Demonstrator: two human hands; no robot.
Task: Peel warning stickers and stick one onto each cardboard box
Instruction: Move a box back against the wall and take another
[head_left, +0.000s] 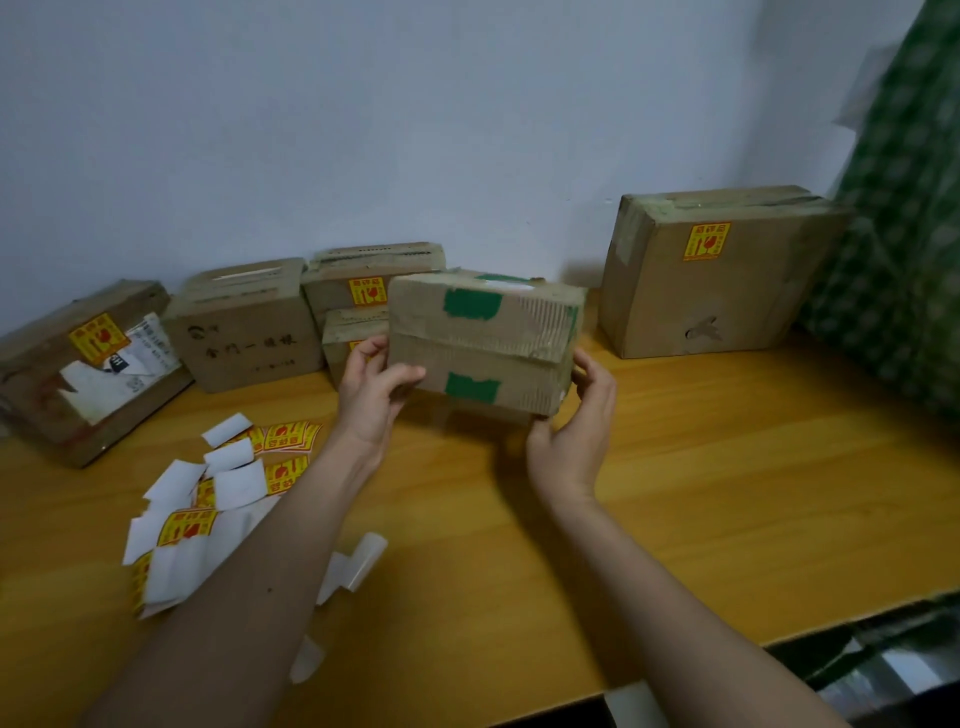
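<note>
Cardboard box (483, 332) with 2 green tape patches, held by both hands

The small box (353, 340) behind the held box (483, 338) is largely hidden, and only a sliver of its sticker (357, 345) is seen. The writing on the stickers cannot be read. The curtain (893, 249) is cut off by the right edge.
</note>
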